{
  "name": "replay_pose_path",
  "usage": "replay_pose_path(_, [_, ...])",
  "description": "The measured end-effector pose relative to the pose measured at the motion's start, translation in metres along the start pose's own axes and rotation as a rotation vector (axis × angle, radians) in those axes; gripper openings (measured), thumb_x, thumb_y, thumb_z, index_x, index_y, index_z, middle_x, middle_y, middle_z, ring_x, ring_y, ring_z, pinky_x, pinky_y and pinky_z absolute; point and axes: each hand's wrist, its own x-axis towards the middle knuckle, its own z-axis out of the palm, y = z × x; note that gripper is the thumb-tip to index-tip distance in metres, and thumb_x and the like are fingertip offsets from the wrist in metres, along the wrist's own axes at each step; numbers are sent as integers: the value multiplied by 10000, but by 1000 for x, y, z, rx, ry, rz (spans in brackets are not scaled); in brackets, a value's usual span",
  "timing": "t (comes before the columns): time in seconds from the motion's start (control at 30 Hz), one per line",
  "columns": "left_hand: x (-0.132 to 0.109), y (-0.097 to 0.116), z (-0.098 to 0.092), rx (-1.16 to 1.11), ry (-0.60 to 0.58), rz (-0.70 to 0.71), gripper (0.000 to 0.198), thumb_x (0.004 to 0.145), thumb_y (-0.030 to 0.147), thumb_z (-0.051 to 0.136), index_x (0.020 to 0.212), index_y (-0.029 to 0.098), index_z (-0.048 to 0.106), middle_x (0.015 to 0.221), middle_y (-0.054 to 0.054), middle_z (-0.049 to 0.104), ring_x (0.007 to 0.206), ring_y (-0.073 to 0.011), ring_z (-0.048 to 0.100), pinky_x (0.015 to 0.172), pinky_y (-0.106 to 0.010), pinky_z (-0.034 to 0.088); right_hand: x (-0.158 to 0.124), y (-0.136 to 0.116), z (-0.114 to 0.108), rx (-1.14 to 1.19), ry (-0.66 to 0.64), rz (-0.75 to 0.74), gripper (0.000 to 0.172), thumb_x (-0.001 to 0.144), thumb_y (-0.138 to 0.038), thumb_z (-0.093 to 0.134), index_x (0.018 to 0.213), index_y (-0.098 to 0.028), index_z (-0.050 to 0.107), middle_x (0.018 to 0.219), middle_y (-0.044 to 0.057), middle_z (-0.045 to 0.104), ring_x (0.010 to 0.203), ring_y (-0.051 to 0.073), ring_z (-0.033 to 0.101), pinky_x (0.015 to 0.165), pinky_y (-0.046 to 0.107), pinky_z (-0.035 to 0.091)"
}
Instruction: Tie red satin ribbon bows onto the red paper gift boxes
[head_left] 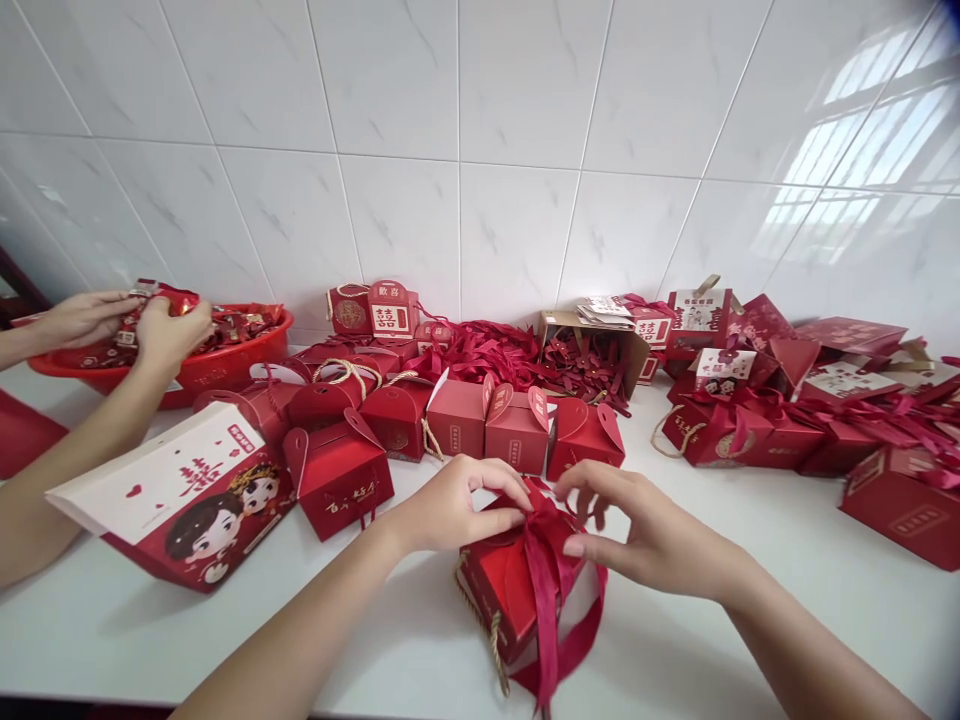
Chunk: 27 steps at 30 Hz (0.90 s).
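A small red gift box [504, 590] with a rope handle stands on the white table [750, 600] right in front of me. A dark red ribbon [546, 575] is wrapped over it and hangs down its front. My left hand [450, 505] pinches the ribbon at the top of the box from the left. My right hand [649, 530] pinches the same ribbon from the right, with its other fingers spread. Both hands meet over the box's top.
A row of small red boxes [517, 430] stands behind my hands. A larger red-and-white box with cartoon figures [180, 495] lies at left. Another person's two hands [127, 325] hold something red over a red basin [225, 360]. Loose ribbons [487, 350], a cardboard box [592, 355] and more red boxes [862, 430] fill the back and right.
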Motion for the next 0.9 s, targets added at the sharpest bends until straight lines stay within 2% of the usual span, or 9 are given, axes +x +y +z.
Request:
replay_pose_path(0.07, [-1, 2, 1, -3, 17, -17, 128, 773, 175, 618, 873, 183, 698, 958, -52, 703, 903, -180, 646, 854, -299, 494, 9, 2, 5, -67, 6, -109, 251, 858, -295, 598, 1087, -212, 541, 1022, 61, 612, 836, 144, 567, 748, 266, 481])
replay_pose_path(0.13, [-2, 4, 2, -4, 18, -25, 128, 771, 170, 610, 874, 184, 684, 932, -43, 705, 880, -176, 647, 829, -291, 500, 17, 5, 7, -105, 4, -187, 165, 896, -221, 529, 1058, -205, 555, 966, 58, 614, 810, 136, 572, 732, 261, 480])
replay_pose_path(0.2, [-3, 6, 2, 13, 17, -27, 118, 771, 170, 606, 866, 187, 675, 923, -37, 703, 879, -172, 644, 822, -284, 497, 22, 7, 8, -136, 5, -236, 150, 917, -178, 471, 1032, -192, 567, 917, 59, 613, 774, 130, 571, 690, 248, 473])
replay_pose_path(0.3, [-5, 10, 0, 79, 26, -29, 113, 762, 147, 601, 837, 197, 670, 911, -22, 691, 882, -165, 635, 849, -284, 478, 23, 9, 6, -240, -40, -345, 254, 922, -126, 415, 1100, -195, 582, 876, 65, 596, 735, 131, 547, 631, 237, 438])
replay_pose_path(0.4, [-7, 13, -5, 160, 30, -57, 121, 749, 119, 595, 792, 208, 666, 875, -3, 680, 875, -161, 625, 871, -285, 452, 20, 10, 6, -453, -44, -440, 392, 871, -56, 399, 1170, -218, 594, 772, 50, 550, 664, 146, 473, 586, 263, 368])
replay_pose_path(0.47, [-8, 13, -9, 207, 36, -89, 117, 750, 127, 593, 782, 214, 664, 870, 0, 670, 866, -161, 619, 864, -282, 446, 18, 12, 6, -544, -53, -457, 449, 828, -37, 421, 1184, -244, 599, 767, 48, 539, 668, 158, 446, 596, 280, 341])
replay_pose_path(0.57, [-9, 12, -15, 251, 51, -136, 95, 765, 161, 591, 793, 217, 662, 885, -14, 644, 825, -161, 609, 820, -279, 454, 16, 14, 6, -575, -93, -448, 442, 833, -63, 446, 1175, -287, 613, 822, 53, 549, 715, 168, 444, 631, 293, 333])
replay_pose_path(0.77, [-8, 13, -16, 245, -15, -104, 25, 772, 200, 605, 784, 210, 586, 894, -15, 567, 882, -171, 549, 877, -298, 433, 20, 20, 6, -552, -100, -451, 400, 882, -121, 437, 1184, -306, 624, 833, 59, 539, 733, 169, 439, 638, 295, 329])
replay_pose_path(0.9, [-7, 10, -13, 248, -75, -165, 174, 748, 333, 670, 822, 218, 562, 1018, -32, 479, 918, -178, 516, 878, -325, 454, 20, 22, 7, -529, -89, -469, 389, 895, -149, 433, 1197, -311, 617, 836, 63, 541, 737, 173, 441, 644, 301, 338])
